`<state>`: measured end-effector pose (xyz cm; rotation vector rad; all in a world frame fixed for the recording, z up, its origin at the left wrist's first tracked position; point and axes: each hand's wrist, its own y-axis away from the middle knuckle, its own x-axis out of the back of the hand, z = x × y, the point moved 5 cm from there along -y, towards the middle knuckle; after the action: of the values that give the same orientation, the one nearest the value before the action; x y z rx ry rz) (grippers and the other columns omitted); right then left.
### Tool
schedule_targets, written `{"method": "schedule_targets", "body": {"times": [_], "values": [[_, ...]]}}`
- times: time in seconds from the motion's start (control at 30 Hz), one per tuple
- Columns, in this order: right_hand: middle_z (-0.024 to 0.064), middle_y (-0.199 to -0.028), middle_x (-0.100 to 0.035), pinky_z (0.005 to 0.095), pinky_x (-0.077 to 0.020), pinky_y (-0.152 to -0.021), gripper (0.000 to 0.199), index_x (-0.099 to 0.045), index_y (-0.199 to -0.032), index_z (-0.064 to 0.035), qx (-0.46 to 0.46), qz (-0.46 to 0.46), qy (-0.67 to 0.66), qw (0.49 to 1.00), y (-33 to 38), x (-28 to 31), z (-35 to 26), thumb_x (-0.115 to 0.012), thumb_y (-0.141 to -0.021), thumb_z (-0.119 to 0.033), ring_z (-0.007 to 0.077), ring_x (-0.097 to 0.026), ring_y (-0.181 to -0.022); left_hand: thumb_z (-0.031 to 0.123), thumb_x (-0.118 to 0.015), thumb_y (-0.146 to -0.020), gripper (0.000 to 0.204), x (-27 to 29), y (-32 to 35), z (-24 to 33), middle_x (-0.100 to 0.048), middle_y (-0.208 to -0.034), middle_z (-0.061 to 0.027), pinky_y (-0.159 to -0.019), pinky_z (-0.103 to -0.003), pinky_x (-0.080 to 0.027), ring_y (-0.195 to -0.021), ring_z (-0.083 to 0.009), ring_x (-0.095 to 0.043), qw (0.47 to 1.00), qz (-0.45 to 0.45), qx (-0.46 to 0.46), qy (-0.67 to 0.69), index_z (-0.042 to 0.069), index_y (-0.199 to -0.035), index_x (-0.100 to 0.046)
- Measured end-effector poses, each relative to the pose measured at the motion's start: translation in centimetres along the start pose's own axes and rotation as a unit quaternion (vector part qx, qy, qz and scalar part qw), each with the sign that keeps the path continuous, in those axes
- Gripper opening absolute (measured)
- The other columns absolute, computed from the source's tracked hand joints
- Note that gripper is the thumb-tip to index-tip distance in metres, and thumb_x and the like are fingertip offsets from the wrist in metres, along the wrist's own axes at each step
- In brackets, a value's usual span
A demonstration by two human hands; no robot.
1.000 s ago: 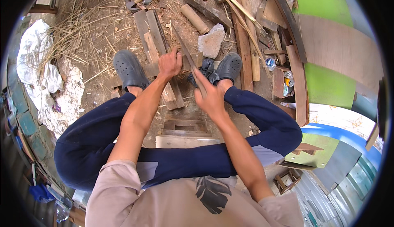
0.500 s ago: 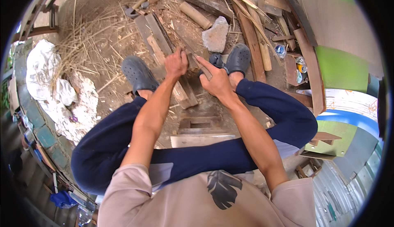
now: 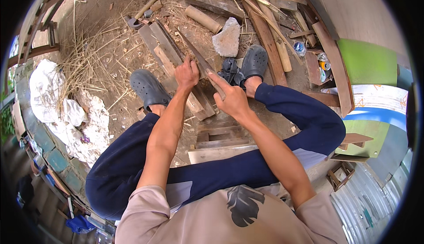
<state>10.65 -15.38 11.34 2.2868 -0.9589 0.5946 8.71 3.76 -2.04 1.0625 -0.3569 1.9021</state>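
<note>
The long dark blade (image 3: 201,60) runs up-left from the right hand (image 3: 232,100) gripping it — left hand (image 3: 186,74) clasps a wood strip (image 3: 165,63) beside.

Head cam, wide fisheye, looks steeply down, close on lap + ground.

Bare dirt ground (image 3: 106,18) carries wooden planks (image 3: 165,49), dry straw (image 3: 88,63), a stone (image 3: 227,38) and bamboo pieces (image 3: 202,18).

At the right, among the planks, lie 2 small containers: a clear plastic bottle (image 3: 299,48) and a can with a colourful label (image 3: 324,61).
</note>
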Motion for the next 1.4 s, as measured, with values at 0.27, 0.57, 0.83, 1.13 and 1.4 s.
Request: {"method": "schedule_targets", "body": {"times": [0.27,0.57,0.83,1.13,1.4], "values": [[0.0222,-0.116,-0.070,0.0451,-0.0586,-0.075,0.073,-0.053,-0.147,-0.0162,0.042,0.040,-0.030,0.998,13.6,8.0,-3.9,-0.064,-0.076,-0.001,0.0398,-0.071,-0.091,0.028,-0.047,-0.096,0.027,0.6,0.1,-0.1,-0.068,-0.077,-0.0273,-0.073,-0.059,-0.047,-0.073,-0.0486,-0.065,1.000,0.005,-0.002,-0.013,0.005,-0.101,-0.062],[0.0247,-0.111,-0.070,0.0476,-0.0579,-0.074,0.071,-0.053,-0.147,-0.0207,-0.010,-0.002,-0.038,0.999,4.8,2.9,-2.2,-0.061,-0.079,-0.003,0.0424,-0.070,-0.085,0.027,-0.050,-0.094,0.025,0.4,-0.1,-0.5,-0.067,-0.074,-0.0269,-0.070,-0.057,-0.049,-0.071,-0.0475,-0.065,1.000,0.005,-0.004,-0.001,0.005,-0.098,-0.062],[0.0247,-0.116,-0.069,0.0400,-0.0599,-0.073,0.071,-0.054,-0.146,-0.0172,0.055,0.012,-0.002,0.998,5.9,1.7,1.4,-0.064,-0.078,-0.002,0.0398,-0.071,-0.088,0.027,-0.050,-0.094,0.026,0.3,1.0,0.8,-0.066,-0.073,-0.0265,-0.070,-0.057,-0.049,-0.070,-0.0464,-0.065,1.000,0.009,-0.015,0.014,0.004,-0.096,-0.063],[0.0229,-0.121,-0.068,0.0418,-0.0584,-0.079,0.070,-0.056,-0.145,-0.0180,-0.002,0.008,-0.026,1.000,12.5,6.9,-2.2,-0.063,-0.077,-0.002,0.0422,-0.071,-0.089,0.027,-0.050,-0.094,0.025,0.4,-0.1,-0.7,-0.066,-0.073,-0.0271,-0.069,-0.058,-0.049,-0.069,-0.0478,-0.065,1.000,0.026,-0.006,0.017,0.005,-0.096,-0.062],[0.0251,-0.109,-0.070,0.0454,-0.0569,-0.071,0.068,-0.057,-0.143,-0.0189,0.041,0.019,-0.073,0.996,-3.0,-0.7,1.5,-0.063,-0.078,-0.001,0.0428,-0.070,-0.081,0.027,-0.050,-0.094,0.025,0.0,0.0,0.0,-0.066,-0.073,-0.0274,-0.069,-0.059,-0.049,-0.069,-0.0485,-0.065,1.000,0.014,-0.002,0.024,0.005,-0.097,-0.062]]}}
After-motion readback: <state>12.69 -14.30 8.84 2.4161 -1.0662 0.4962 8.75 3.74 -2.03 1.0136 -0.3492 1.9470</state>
